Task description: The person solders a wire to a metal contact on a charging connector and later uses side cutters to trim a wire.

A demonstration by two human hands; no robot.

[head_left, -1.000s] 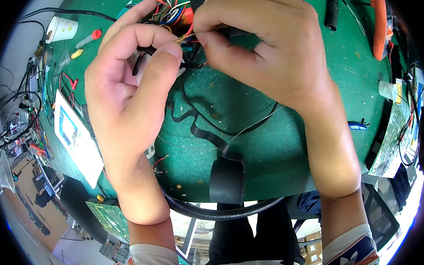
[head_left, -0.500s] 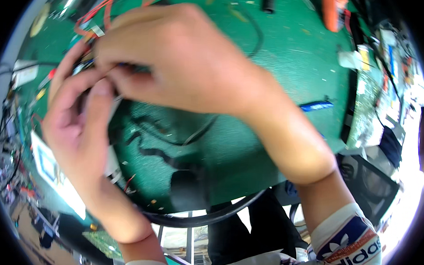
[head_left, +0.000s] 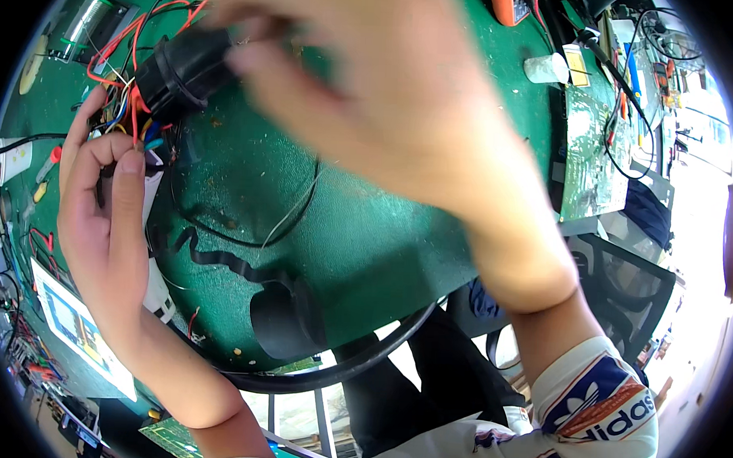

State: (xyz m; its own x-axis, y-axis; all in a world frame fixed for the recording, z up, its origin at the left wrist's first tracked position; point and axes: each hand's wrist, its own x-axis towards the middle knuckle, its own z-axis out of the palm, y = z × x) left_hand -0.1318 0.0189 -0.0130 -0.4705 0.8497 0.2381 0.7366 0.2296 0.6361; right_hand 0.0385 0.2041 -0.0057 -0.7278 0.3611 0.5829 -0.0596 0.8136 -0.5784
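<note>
Thumb and forefinger of my left hand (head_left: 113, 212) are pinched together at the end of a thin red wire (head_left: 134, 126). That wire comes from a bundle of coloured wires (head_left: 128, 108) at the open end of a black ribbed cylindrical housing (head_left: 174, 75). Across the upper middle is my right hand (head_left: 371, 92), smeared by motion. Its fingertips are beside the housing's far end; whether they touch it or hold anything is unclear. A white part (head_left: 151, 187) shows partly behind my left thumb.
On the green mat (head_left: 382, 246) lie a black cap with a wavy strap (head_left: 287, 319) and a thin dark cable (head_left: 245, 241). A wire spool (head_left: 91, 25) stands far left. Toward the right are a white cylinder (head_left: 546, 68), an orange meter (head_left: 510, 4) and a circuit board (head_left: 595, 156).
My right hand has moved away from my left fingertips, up and to the right. The black housing, mostly covered before, now shows. The whole view has shifted a little.
</note>
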